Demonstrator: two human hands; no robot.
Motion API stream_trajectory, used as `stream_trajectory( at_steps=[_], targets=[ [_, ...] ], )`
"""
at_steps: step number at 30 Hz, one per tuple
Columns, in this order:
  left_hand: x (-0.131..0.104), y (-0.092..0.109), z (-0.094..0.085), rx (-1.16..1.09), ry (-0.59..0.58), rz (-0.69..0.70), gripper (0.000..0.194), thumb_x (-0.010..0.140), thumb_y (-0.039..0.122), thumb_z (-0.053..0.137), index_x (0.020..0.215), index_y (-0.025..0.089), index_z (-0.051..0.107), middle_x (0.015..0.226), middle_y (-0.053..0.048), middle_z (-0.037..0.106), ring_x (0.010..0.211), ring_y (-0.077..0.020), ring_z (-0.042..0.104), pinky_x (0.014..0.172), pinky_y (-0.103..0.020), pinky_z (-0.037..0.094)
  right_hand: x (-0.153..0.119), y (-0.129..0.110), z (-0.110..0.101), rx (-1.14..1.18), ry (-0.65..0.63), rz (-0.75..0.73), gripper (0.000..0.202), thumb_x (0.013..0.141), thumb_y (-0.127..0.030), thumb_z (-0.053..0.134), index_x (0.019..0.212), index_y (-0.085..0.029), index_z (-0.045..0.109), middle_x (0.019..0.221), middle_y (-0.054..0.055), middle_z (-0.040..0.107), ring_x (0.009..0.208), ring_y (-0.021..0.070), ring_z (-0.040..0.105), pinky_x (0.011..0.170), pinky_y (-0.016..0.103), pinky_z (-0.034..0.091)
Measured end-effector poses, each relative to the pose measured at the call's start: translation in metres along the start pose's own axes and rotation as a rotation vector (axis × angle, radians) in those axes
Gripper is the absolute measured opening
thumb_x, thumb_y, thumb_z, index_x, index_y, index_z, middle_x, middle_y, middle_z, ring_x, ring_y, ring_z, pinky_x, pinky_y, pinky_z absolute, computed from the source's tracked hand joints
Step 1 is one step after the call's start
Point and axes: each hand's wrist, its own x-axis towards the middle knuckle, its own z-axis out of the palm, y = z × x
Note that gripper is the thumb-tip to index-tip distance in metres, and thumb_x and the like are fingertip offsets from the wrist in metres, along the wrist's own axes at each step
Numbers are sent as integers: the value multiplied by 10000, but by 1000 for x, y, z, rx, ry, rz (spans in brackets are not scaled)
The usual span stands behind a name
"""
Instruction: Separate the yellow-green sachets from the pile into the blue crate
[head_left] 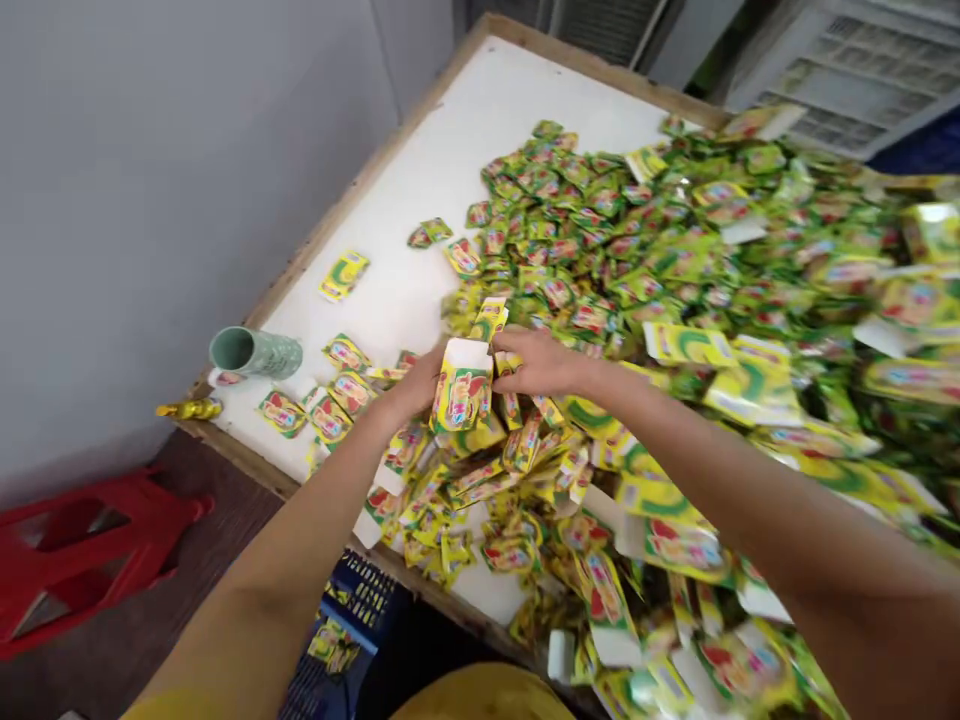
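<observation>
My left hand (421,388) is closed around a small yellow-and-green carton (461,392) with a fruit picture and a raised white flap. On the carton's right side is my right hand (536,362), its fingers bent together near the open end. A narrow yellow carton (489,318) stands upright at those fingertips; whether they grip it is partly hidden. Beneath both hands lie more yellow cartons (525,445), heaped loosely. Small green-and-red wrapped packets (559,245) form a large pile just beyond my right hand.
A white tabletop (405,200) has a raised wooden rim. At its left corner a pale green cup (259,352) lies on its side near a yellow wrapper (191,409). Below stand a red plastic stool (112,530) and a blue crate (364,590). A white crate (847,80) is behind.
</observation>
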Motion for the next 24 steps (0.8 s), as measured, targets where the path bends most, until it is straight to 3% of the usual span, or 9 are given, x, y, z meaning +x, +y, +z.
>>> stream_trajectory(
  at_steps=[4, 6, 9, 11, 14, 17, 19, 22, 24],
  targets=[
    [-15, 37, 39, 262, -166, 179, 399, 858, 343, 512, 1218, 193, 600, 1261, -97, 596, 1186, -243, 517, 1050, -395, 365, -102, 4, 34, 30, 180, -36, 362, 730, -349, 731, 978, -125, 594, 1029, 120, 581, 977, 252, 539, 865, 372, 450],
    [-17, 50, 50, 357, -173, 202, 286, 839, 255, 468, 991, 209, 706, 1091, -68, 678, 1066, -228, 576, 1004, -397, 397, -143, -5, 43, 31, 273, -53, 437, 754, -471, 703, 988, -119, 591, 1009, 136, 594, 956, 263, 541, 858, 399, 458],
    [4, 67, 56, 370, 7, 64, 254, 748, 199, 456, 631, 203, 682, 848, -38, 703, 913, -215, 621, 922, -371, 455, -187, -12, 38, 92, 379, -115, 559, 716, -594, 687, 1046, -151, 598, 1061, 132, 622, 998, 273, 558, 887, 418, 458],
    [38, 80, 58, 340, 175, -39, 254, 751, 226, 444, 677, 196, 685, 814, -33, 701, 863, -211, 638, 879, -355, 484, -204, 1, 17, 159, 448, -101, 496, 743, -583, 668, 1046, -193, 618, 1066, 105, 646, 1014, 257, 579, 888, 399, 467],
    [113, 98, 60, 334, 302, -61, 339, 826, 354, 438, 988, 183, 682, 993, -49, 711, 949, -217, 645, 887, -334, 496, -215, 58, -37, 192, 615, 90, 374, 806, -494, 649, 1070, -230, 632, 1096, 83, 664, 1048, 245, 596, 919, 394, 464],
    [193, 101, 62, 351, 366, -140, 566, 834, 528, 467, 1243, 148, 563, 1254, -121, 615, 1161, -274, 564, 992, -375, 439, -215, 146, -101, 182, 734, 535, 458, 814, -450, 632, 1191, -195, 581, 1201, 110, 631, 1090, 245, 600, 959, 380, 455],
    [239, 91, 64, 380, 432, -243, 784, 781, 623, 511, 1371, 113, 433, 1411, -198, 455, 1311, -376, 402, 1073, -507, 325, -209, 205, -132, 185, 731, 823, 559, 824, -488, 587, 1260, -141, 540, 1228, 163, 612, 1106, 280, 598, 952, 410, 459],
    [286, 70, 76, 450, 521, -415, 962, 727, 749, 464, 1413, 83, 363, 1498, -285, 241, 1371, -525, 152, 1025, -712, 179, -191, 268, -147, 180, 692, 954, 750, 782, -638, 543, 1297, -93, 523, 1243, 221, 594, 1146, 347, 572, 935, 470, 459],
    [303, 63, 94, 544, 498, -453, 904, 760, 778, 345, 1343, 98, 467, 1487, -285, 253, 1357, -547, 158, 992, -736, 198, -176, 289, -140, 193, 644, 965, 855, 710, -715, 564, 1313, -111, 519, 1265, 212, 584, 1186, 357, 542, 957, 465, 445]
  ],
)
